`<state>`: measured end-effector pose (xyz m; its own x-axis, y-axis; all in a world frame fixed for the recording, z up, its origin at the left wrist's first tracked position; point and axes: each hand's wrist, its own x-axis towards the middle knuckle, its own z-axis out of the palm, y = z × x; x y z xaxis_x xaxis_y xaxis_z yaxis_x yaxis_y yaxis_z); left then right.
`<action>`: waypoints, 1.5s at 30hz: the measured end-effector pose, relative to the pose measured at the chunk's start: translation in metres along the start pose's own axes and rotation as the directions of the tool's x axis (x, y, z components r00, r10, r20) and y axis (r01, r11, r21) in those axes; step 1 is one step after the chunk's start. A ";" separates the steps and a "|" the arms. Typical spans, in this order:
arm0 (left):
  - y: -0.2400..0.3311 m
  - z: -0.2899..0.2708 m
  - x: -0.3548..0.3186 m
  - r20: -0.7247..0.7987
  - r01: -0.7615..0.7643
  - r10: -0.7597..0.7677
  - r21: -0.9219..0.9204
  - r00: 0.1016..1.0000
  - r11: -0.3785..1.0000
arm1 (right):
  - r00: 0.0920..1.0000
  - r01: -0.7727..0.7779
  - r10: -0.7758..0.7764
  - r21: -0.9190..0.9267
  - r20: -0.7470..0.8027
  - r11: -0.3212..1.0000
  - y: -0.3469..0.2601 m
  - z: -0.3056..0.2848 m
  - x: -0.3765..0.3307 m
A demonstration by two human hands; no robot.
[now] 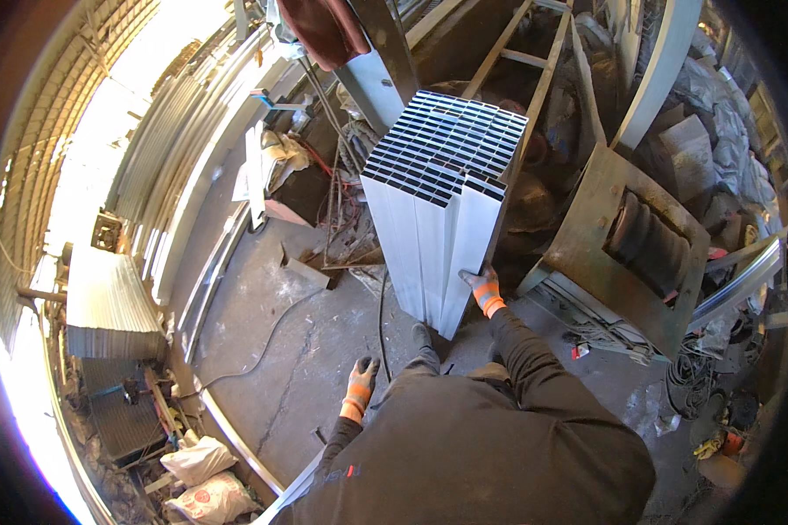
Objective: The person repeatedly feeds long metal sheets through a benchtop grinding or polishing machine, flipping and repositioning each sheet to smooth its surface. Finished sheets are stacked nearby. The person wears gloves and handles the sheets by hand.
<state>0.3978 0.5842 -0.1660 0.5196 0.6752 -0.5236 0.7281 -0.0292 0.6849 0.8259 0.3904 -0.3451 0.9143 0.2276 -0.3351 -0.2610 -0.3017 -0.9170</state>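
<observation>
One sack (pixel 217 502) shows red print (pixel 203 496); right fingers (pixel 475 280) clasp pale tubing (pixel 469 236), left fingers (pixel 365 367) half-open.

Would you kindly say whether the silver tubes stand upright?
Upright: the silver tubes show open ends on top, sides running downward.

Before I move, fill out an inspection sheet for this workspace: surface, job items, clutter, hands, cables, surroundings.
Surface: grey floor, cracked, with pale marks.
Job items: tubes stacked upright, open ends up; near side stepped, not flush.
Clutter: scrap on the floor beyond the left hand; white sacks at lower left.
Hands: both in grey-and-orange gloves; right hand on the near right side of the tubes; left hand away from them, nothing visible in it.
Cables: dark cable loose across the floor; coil at right.
Surroundings: stacked sheets at left; metal frame right of the tubes.
</observation>
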 end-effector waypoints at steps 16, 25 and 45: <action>0.232 -0.070 0.323 0.168 -0.676 0.697 -0.171 0.697 0.717 | 0.980 -0.107 0.011 -0.484 -0.197 0.868 -0.129 0.020 -0.021; 0.306 -0.016 0.443 0.367 -0.600 0.639 -0.229 0.676 0.766 | 0.963 -0.105 -0.016 -0.429 -0.270 0.897 -0.176 0.020 -0.034; 0.311 -0.022 0.429 0.317 -0.652 0.692 -0.238 0.649 0.720 | 0.971 -0.084 -0.015 -0.397 -0.239 0.914 -0.193 0.028 -0.033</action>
<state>0.8371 0.8815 -0.1666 0.9826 0.1837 -0.0267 0.0794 -0.2858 0.9550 0.8371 0.4668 -0.1631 0.9655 0.0041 -0.2603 -0.1924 -0.6624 -0.7240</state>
